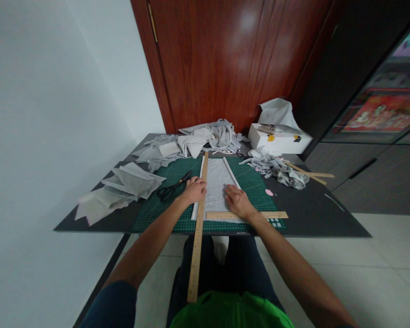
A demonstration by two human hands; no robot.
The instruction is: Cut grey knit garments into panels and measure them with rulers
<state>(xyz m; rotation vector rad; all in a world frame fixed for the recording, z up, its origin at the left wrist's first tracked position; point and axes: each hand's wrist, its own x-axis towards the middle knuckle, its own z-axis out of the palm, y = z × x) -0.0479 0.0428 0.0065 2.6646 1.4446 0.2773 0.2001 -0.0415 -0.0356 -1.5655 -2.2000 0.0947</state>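
Note:
A pale grey cloth panel point(216, 187) lies on the green cutting mat point(256, 182), its left and right sides showing narrow white strips. Along its left side runs a long wooden ruler point(200, 228), which sticks out past the table's front edge over my lap. My left hand point(194, 190) holds this ruler down, with its fingers bent onto it. My right hand point(238, 200) lies flat on the cloth near the right strip, fingers stretched out. A shorter wooden ruler point(222, 215) lies crosswise over the cloth's near end, partly hidden by my right wrist. Black scissors point(172, 187) rest left of my left hand.
Grey fabric pieces point(133, 182) lie at the left of the dark table point(328, 218). A fabric heap point(205, 136) spreads along the back. At the right are a white box point(276, 140), tangled scraps point(280, 171) and crossed wooden strips point(310, 173). A pink scrap point(269, 192) lies on the mat.

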